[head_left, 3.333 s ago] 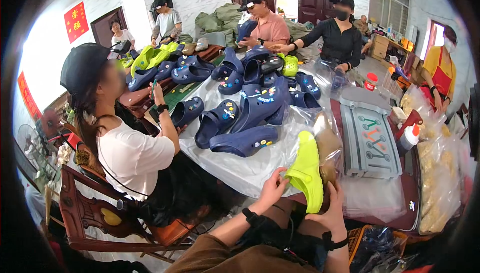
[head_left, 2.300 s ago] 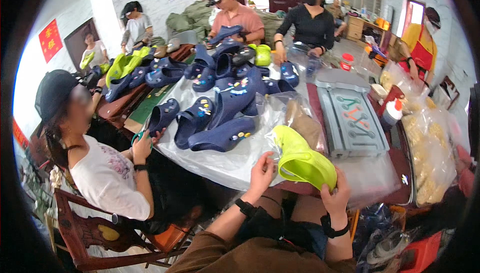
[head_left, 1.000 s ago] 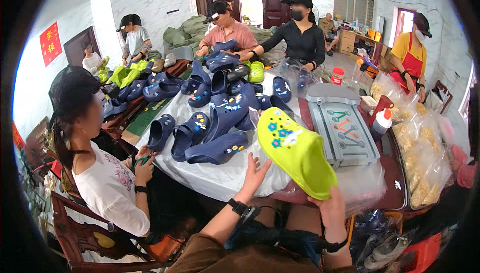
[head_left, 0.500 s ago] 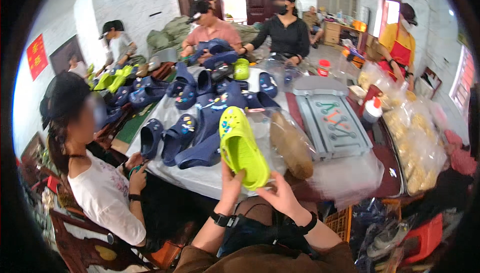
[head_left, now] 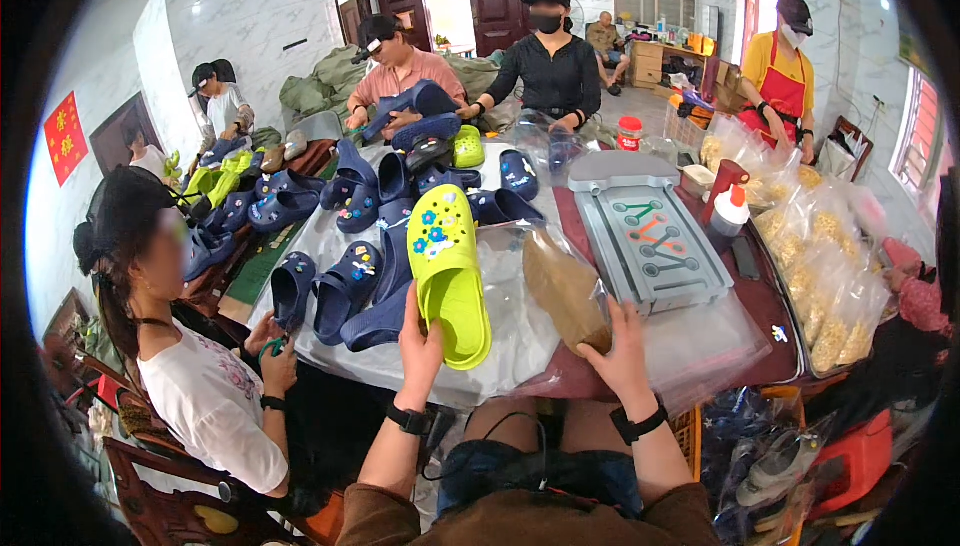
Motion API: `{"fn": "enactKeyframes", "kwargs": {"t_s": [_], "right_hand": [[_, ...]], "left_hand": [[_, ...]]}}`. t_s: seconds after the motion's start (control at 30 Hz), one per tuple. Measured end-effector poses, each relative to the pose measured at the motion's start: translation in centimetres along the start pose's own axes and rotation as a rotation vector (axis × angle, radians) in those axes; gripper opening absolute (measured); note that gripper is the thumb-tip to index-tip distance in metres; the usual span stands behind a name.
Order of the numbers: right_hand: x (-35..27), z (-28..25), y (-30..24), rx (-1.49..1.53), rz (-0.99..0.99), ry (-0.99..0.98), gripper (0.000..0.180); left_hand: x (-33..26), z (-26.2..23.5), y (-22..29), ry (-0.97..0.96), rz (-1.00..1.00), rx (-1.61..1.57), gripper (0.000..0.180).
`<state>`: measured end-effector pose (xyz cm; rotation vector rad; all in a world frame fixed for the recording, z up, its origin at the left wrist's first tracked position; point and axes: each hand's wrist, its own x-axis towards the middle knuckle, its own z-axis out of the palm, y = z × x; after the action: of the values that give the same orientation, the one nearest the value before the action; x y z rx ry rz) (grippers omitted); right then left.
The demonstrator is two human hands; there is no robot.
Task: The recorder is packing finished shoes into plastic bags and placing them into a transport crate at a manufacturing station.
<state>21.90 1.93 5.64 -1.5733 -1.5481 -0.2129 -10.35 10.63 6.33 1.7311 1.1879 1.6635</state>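
Observation:
My left hand [head_left: 421,351] grips the heel end of a lime-green clog [head_left: 445,256], its opening turned toward me. Blue and white flower charms dot the clog's upper. My right hand [head_left: 622,351] is closed around the near end of a brown foot-shaped form [head_left: 562,291], thumb on its near edge, with clear plastic around it. Just beyond the green clog lie several navy clogs [head_left: 348,291], some with charms.
Right of the form stands a grey plastic case [head_left: 655,236]. A white bottle with a red tip [head_left: 730,211] and bags of pale yellow pieces [head_left: 835,296] sit farther right. A person with green-handled scissors [head_left: 272,348] sits at my left; other people work across the table.
My right hand has let go of the green clog and moved right to the brown form. My left hand has shifted left with the clog, which now stands more upright.

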Motion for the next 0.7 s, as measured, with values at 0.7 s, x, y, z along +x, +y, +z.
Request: {"fn": "enactKeyframes", "kwargs": {"t_s": [0.7], "right_hand": [[-4.5,1.4,0.1,0.298,0.228,-0.185,0.081]], "left_hand": [[2.1,3.9,-5.2,-0.118,0.073,0.881,0.059]]}}
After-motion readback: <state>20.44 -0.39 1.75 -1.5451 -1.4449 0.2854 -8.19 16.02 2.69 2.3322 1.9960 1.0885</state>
